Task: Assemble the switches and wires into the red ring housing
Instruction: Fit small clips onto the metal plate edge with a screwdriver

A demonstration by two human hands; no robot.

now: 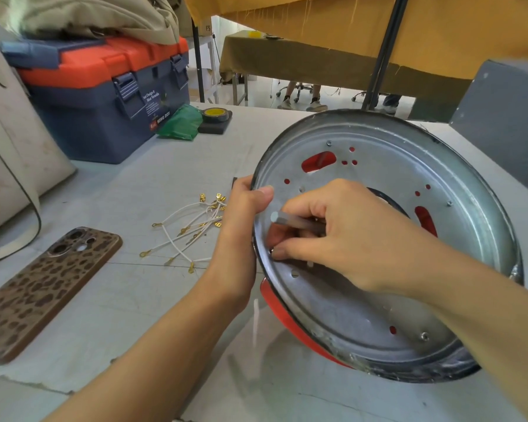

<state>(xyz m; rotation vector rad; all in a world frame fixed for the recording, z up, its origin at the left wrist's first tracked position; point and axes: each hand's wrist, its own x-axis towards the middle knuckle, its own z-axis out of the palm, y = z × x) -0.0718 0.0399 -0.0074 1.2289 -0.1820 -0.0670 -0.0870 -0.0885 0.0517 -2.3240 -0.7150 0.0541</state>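
Fingers of the right hand (333,236) curl round a grey rod-shaped tool (290,220), pressed to the tilted red ring housing (387,248). The left hand (244,214) grips its left rim, thumb over the edge. Beyond lie loose white wires (189,229), a phone (43,287), then a toolbox (104,92).

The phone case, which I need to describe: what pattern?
Leopard-style dark spots on brown, on the phone case, in the head view.

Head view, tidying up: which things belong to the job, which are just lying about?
Job: red-backed round metal housing, white wires with brass terminals, thin grey rod-like tool.
Lying about: leopard-print phone, blue-and-orange toolbox, yellow tape roll, green bag.
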